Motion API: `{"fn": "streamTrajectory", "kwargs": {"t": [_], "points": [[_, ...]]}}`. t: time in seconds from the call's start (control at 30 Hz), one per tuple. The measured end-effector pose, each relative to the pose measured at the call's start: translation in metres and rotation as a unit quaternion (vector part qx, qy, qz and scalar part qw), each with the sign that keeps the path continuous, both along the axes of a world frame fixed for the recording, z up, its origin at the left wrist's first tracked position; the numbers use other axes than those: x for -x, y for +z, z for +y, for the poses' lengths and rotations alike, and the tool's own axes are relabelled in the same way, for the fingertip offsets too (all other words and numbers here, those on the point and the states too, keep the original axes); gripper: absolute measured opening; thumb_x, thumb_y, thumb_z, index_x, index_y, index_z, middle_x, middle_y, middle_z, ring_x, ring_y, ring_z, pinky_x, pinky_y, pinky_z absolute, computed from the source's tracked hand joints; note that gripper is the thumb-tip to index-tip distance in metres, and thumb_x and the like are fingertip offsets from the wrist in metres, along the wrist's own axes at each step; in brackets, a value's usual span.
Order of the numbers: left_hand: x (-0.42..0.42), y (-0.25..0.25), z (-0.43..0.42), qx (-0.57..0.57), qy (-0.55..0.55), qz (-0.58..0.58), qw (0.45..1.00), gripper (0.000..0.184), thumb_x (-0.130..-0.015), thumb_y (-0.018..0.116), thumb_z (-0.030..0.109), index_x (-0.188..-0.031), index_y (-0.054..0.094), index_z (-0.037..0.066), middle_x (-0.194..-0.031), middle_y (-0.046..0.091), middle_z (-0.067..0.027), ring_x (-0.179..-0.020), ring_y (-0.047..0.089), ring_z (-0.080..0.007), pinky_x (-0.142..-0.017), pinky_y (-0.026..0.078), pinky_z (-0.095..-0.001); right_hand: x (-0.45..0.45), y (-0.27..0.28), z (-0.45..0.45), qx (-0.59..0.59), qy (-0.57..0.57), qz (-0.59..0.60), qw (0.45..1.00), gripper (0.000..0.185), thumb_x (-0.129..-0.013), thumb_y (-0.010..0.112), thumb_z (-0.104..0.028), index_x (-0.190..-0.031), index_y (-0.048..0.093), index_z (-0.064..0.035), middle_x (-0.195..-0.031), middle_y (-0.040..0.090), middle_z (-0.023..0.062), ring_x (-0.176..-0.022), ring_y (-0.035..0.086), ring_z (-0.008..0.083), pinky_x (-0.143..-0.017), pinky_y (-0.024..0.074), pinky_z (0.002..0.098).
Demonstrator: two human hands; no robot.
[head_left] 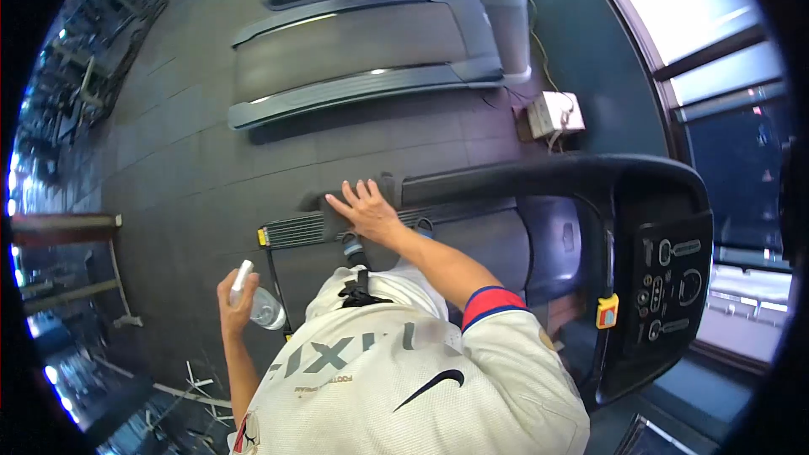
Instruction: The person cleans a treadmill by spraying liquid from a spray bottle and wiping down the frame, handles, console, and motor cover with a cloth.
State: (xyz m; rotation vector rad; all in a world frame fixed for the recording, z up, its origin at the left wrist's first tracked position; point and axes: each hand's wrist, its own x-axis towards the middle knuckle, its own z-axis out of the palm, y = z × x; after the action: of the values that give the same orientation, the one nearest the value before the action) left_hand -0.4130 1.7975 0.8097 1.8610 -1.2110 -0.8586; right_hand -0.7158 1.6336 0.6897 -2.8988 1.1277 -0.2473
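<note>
The near treadmill (468,240) fills the middle and right, its black console (661,295) at the right end. A second treadmill (354,46) lies beyond it, on the far side of the dark tiled floor (190,135). At the far right, a white box (556,113) with cables sits by the wall. The right hand (368,212) lies palm down, open with fingers spread, on a dark cloth-like piece (335,223) at the left end of the near treadmill's handrail (506,179). At the near left, the left hand (236,303) is closed around a clear spray bottle (267,310) with a white nozzle, held tilted. A yellow-and-red piece (607,312) sits beside the console.
</note>
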Motion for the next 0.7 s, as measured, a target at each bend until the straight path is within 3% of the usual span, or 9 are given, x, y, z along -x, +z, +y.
{"fn": "streamTrajectory", "kwargs": {"t": [0.07, 0.17, 0.27, 0.33, 0.4, 0.47, 0.5, 0.63, 0.7], "points": [[0.019, 0.007, -0.013, -0.008, -0.024, -0.009, 1.000, 0.030, -0.095, 0.072, 0.028, -0.082, 0.062, 0.002, -0.069, 0.051, 0.0043, -0.066, 0.045, -0.0057, -0.056, 0.037, -0.0278, 0.065, 0.001, -0.006, -0.045, -0.050, -0.037, 0.997, 0.091, -0.067, 0.082, -0.041, -0.148, 0.045, -0.0219, -0.134, 0.055, 0.0196, -0.120, 0.053, 0.0397, -0.106, 0.0377, 0.0543], [0.045, -0.013, -0.019, 0.050, -0.003, -0.015, 0.999, 0.028, -0.094, 0.073, 0.026, -0.083, 0.063, 0.002, -0.070, 0.051, 0.0040, -0.067, 0.045, -0.0061, -0.059, 0.038, -0.0277, 0.192, 0.043, -0.019, -0.019, -0.127, -0.027, 0.991, 0.075, -0.066, 0.083, -0.038, -0.134, 0.055, -0.0185, -0.112, 0.058, 0.0121, -0.109, 0.055, 0.0332, -0.099, 0.0407, 0.0491], [0.076, 0.004, -0.036, 0.000, -0.065, -0.009, 0.998, 0.026, -0.095, 0.071, 0.024, -0.084, 0.063, 0.002, -0.070, 0.053, 0.0038, -0.067, 0.046, -0.0062, -0.059, 0.039, -0.0273, 0.323, 0.098, -0.036, -0.013, -0.205, -0.026, 0.978, 0.054, -0.069, 0.081, -0.033, -0.116, 0.065, -0.0128, -0.109, 0.065, 0.0110, -0.109, 0.059, 0.0322, -0.097, 0.0418, 0.0481], [0.093, 0.015, -0.039, -0.025, -0.069, -0.010, 0.997, 0.025, -0.095, 0.070, 0.023, -0.084, 0.063, 0.002, -0.070, 0.053, 0.0037, -0.068, 0.046, -0.0059, -0.059, 0.039, -0.0271, 0.403, 0.108, -0.056, -0.002, -0.268, 0.019, 0.963, 0.039, -0.081, 0.073, -0.044, -0.097, 0.073, -0.0078, -0.097, 0.071, 0.0134, -0.099, 0.065, 0.0337, -0.093, 0.0456, 0.0483], [0.119, 0.035, -0.044, -0.058, -0.068, 0.008, 0.996, 0.024, -0.095, 0.069, 0.022, -0.083, 0.063, 0.002, -0.070, 0.053, 0.0038, -0.068, 0.047, -0.0056, -0.059, 0.039, -0.0269, 0.442, 0.111, -0.083, -0.099, -0.382, 0.141, 0.908, 0.056, -0.091, 0.056, -0.057, -0.094, 0.075, -0.0048, -0.101, 0.073, 0.0169, -0.099, 0.067, 0.0372, -0.090, 0.0489, 0.0501], [0.134, 0.040, -0.038, -0.042, -0.091, 0.004, 0.995, 0.023, -0.094, 0.069, 0.020, -0.089, 0.067, -0.002, -0.077, 0.060, -0.0023, -0.072, 0.053, -0.0089, -0.064, 0.042, -0.0280, 0.441, 0.099, -0.111, -0.221, -0.409, 0.238, 0.853, 0.074, -0.095, 0.039, -0.067, -0.100, 0.076, -0.0019, -0.108, 0.072, 0.0217, -0.104, 0.067, 0.0396, -0.092, 0.0507, 0.0497], [0.139, 0.044, -0.036, -0.041, -0.098, 0.006, 0.994, 0.023, -0.093, 0.069, 0.019, -0.090, 0.067, -0.003, -0.079, 0.061, -0.0048, -0.073, 0.055, -0.0107, -0.065, 0.043, -0.0286, 0.427, 0.088, -0.127, -0.318, -0.375, 0.247, 0.835, 0.085, -0.094, 0.031, -0.073, -0.110, 0.074, -0.0008, -0.121, 0.067, 0.0247, -0.118, 0.062, 0.0381, -0.102, 0.0470, 0.0467], [0.162, 0.054, -0.015, -0.050, -0.076, 0.024, 0.996, 0.022, -0.092, 0.069, 0.017, -0.091, 0.069, -0.006, -0.082, 0.065, -0.0088, -0.075, 0.059, -0.0148, -0.067, 0.045, -0.0300, 0.274, 0.017, -0.144, -0.458, -0.200, 0.242, 0.832, 0.088, -0.093, 0.030, -0.076, -0.125, 0.067, -0.0028, -0.139, 0.057, 0.0243, -0.134, 0.051, 0.0382, -0.113, 0.0370, 0.0460], [0.171, 0.059, -0.009, -0.048, -0.076, 0.019, 0.996, 0.022, -0.091, 0.069, 0.016, -0.091, 0.069, -0.005, -0.082, 0.065, -0.0086, -0.075, 0.060, -0.0151, -0.067, 0.045, -0.0301, 0.171, 0.005, -0.136, -0.500, -0.103, 0.213, 0.833, 0.072, -0.101, 0.026, -0.061, -0.135, 0.061, -0.0079, -0.148, 0.051, 0.0166, -0.141, 0.043, 0.0346, -0.116, 0.0337, 0.0463]]}}
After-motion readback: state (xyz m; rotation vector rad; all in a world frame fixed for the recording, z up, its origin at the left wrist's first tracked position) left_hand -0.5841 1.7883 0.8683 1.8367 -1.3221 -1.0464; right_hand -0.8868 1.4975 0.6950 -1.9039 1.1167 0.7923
